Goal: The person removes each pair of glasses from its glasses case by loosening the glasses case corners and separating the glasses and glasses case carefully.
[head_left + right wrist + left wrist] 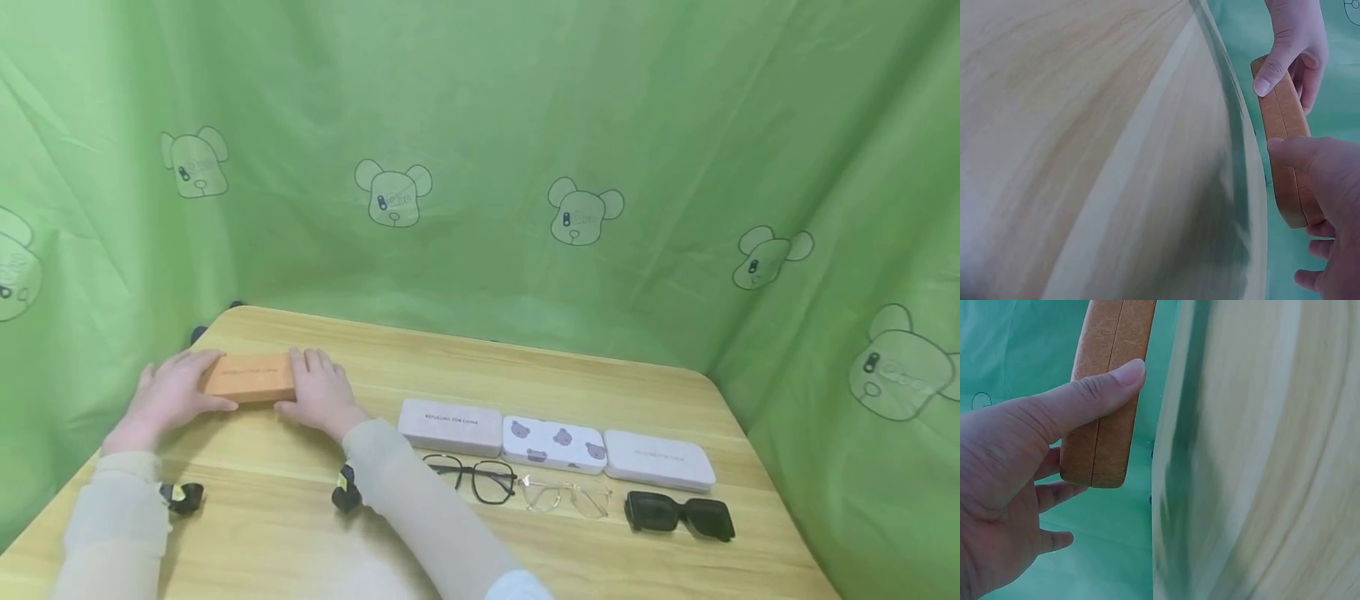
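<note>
Both hands hold an orange-brown glasses case (250, 377) by its two ends, over the left part of the table. My left hand (171, 392) grips the left end; in the left wrist view its thumb lies across the seam side of the shut case (1109, 434), with fingers behind. At the other end my right hand (322, 390) pinches the case, thumb on the near side. The right wrist view catches both thumbs on the case (1285, 119), which appears raised off the table there.
Right of centre stand a pale pink case (450, 427), a bear-print case (553, 443) and a white case (660, 460) in a row. Before them lie black-framed glasses (492, 482), clear glasses (558, 493) and dark sunglasses (679, 516). A green curtain (480, 275) surrounds the wooden table (270, 533).
</note>
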{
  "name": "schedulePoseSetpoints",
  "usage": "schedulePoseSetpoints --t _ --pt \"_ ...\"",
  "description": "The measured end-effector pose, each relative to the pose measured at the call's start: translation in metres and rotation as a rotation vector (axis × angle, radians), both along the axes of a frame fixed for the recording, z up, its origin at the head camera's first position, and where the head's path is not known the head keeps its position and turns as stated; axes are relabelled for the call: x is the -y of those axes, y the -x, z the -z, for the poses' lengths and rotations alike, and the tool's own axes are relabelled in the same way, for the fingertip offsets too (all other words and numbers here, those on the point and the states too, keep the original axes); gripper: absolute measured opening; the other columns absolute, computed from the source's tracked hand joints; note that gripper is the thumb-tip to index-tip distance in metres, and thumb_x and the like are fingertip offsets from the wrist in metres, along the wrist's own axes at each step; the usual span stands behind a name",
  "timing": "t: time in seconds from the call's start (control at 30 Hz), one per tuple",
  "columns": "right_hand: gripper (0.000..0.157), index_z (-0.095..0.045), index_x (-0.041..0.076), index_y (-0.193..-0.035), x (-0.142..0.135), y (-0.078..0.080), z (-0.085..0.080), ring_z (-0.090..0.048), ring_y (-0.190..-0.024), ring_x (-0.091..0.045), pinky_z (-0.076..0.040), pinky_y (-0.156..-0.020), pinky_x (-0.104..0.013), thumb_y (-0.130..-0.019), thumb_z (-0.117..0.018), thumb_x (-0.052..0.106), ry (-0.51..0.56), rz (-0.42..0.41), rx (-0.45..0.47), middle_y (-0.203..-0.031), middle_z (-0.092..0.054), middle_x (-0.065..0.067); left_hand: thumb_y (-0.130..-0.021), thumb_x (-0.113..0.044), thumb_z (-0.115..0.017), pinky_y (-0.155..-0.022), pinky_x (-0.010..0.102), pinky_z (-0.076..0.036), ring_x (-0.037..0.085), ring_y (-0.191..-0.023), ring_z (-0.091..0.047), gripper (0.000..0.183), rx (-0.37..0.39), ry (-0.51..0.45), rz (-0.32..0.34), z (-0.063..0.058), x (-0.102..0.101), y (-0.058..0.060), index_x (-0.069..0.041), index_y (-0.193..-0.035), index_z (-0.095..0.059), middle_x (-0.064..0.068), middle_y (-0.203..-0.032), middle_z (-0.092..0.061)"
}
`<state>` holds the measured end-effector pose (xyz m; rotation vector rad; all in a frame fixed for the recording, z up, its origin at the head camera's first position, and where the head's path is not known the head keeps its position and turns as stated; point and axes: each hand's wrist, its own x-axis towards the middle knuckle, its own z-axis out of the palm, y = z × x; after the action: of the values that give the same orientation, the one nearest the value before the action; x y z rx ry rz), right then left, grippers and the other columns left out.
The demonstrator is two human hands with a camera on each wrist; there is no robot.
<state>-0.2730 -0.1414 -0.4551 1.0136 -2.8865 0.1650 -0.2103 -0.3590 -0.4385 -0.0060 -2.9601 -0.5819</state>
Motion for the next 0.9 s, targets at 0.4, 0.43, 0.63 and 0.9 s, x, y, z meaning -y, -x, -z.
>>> schedulePoseSetpoints --t 0.4,0.43,0.63,0.9 --pt "0.092 -0.025 0.01 -0.151 -0.01 -0.002 -0.001 -0.044 -0.135 -0.017 -0.041 -0.112 -0.031 -0.085 -0.062 0.062 -0.013 0.036 -0.129 -0.143 -0.046 -0.004 -0.066 -0.04 -0.086 -0.104 0.082 -0.005 0.053 -0.13 -0.036 0.091 -0.127 0.02 0.02 -0.005 -0.011 0.001 -0.003 -0.139 -0.046 0.029 -0.142 -0.046" --pt "0.092 -0.026 0.01 -0.151 -0.012 -0.003 -0.002 -0.044 -0.134 -0.017 -0.041 -0.112 -0.032 -0.084 -0.063 0.062 -0.007 0.039 -0.138 -0.142 -0.047 -0.004 -0.066 -0.04 -0.086 -0.104 0.082 -0.006 0.053 -0.13 -0.036 0.091 -0.133 0.027 0.024 -0.006 -0.012 0.001 -0.003 -0.139 -0.046 0.029 -0.142 -0.047" --pt "0.088 -0.032 0.007 -0.149 -0.02 -0.01 -0.005 -0.049 -0.129 -0.017 -0.044 -0.11 -0.031 -0.085 -0.065 0.058 0.005 0.06 -0.192 -0.135 -0.052 -0.005 -0.063 -0.04 -0.088 -0.104 0.081 -0.008 0.049 -0.13 -0.038 0.09 -0.152 0.042 0.051 -0.007 -0.018 0.002 -0.005 -0.137 -0.049 0.027 -0.14 -0.049" --pt "0.085 -0.037 0.007 -0.146 -0.037 -0.015 -0.006 -0.053 -0.122 -0.016 -0.045 -0.108 -0.031 -0.084 -0.067 0.057 0.013 0.101 -0.183 -0.128 -0.055 -0.004 -0.064 -0.039 -0.088 -0.107 0.079 -0.009 0.051 -0.129 -0.039 0.088 -0.164 0.045 0.102 -0.002 -0.03 0.006 -0.005 -0.136 -0.05 0.027 -0.139 -0.051"
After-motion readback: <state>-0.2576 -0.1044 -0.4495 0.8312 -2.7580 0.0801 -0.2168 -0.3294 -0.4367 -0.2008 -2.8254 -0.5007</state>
